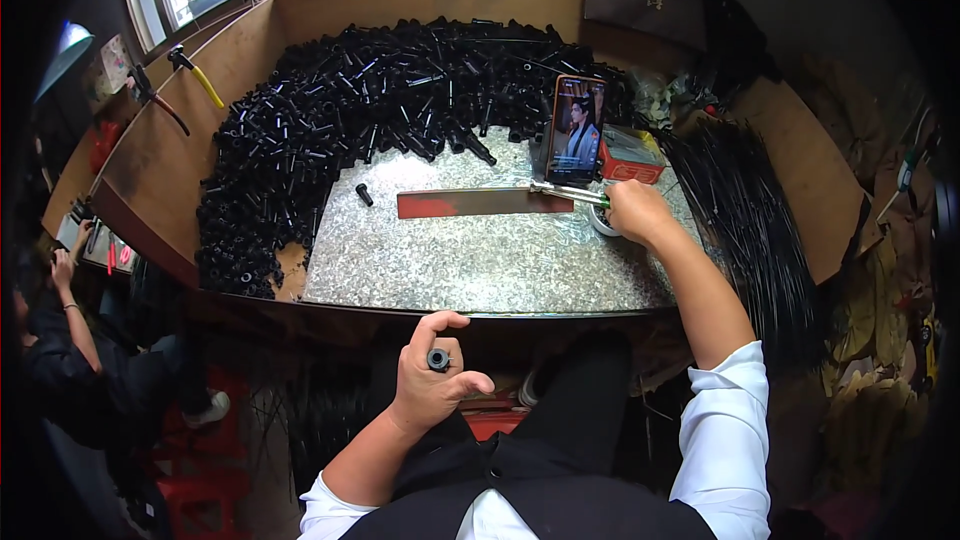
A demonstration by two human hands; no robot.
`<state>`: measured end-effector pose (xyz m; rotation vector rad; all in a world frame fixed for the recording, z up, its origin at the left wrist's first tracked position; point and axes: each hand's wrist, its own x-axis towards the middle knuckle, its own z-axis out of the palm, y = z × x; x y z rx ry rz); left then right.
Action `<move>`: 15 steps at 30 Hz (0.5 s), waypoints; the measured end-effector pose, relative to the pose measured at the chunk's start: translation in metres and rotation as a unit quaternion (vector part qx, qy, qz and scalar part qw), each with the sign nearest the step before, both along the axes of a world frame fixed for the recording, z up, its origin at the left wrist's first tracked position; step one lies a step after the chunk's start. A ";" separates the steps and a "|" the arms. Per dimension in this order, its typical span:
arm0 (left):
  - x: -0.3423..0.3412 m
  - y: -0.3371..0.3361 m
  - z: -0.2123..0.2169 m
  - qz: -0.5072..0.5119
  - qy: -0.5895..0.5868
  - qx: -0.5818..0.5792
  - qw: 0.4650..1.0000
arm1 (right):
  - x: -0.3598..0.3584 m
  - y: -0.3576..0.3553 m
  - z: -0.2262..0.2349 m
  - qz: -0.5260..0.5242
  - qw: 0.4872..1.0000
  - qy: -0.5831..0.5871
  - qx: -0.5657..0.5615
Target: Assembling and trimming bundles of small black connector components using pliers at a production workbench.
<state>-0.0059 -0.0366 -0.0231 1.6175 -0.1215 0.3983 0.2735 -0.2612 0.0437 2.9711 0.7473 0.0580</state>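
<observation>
Left hand [432,380], at 6 o'clock below the bench edge, fingers closed on a short black plastic tube fitting [438,360], its bore and long axis facing the camera. Right hand [634,210], at 2 o'clock, grips a metal tool [568,192] lying roughly 9-to-3 beside the red-ended flat bar [480,203].

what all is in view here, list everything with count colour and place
black tube pieces: a large heap, black, back and left of bench
loose tube piece: one, black, on metal sheet
metal sheet: one, silvery, bench centre
flat bar: one, red-brown, on the sheet
phone: one, screen lit, propped upright behind the bar
box: one, red, right of phone
thin rods: a bundle, black, right side
hammer: one, yellow handle, back left
left hand: holds small black ring
right hand: grips metal tool
</observation>
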 end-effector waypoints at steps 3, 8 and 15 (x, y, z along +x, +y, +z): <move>0.000 0.001 -0.002 -0.002 -0.001 0.002 1.000 | -0.012 0.003 0.012 0.002 1.000 0.013 0.018; 0.003 -0.002 -0.005 -0.004 0.007 -0.001 1.000 | -0.018 -0.011 0.003 0.029 0.987 -0.064 0.144; 0.002 -0.007 -0.004 0.012 0.011 0.002 1.000 | -0.133 0.038 -0.009 0.215 0.848 0.111 0.471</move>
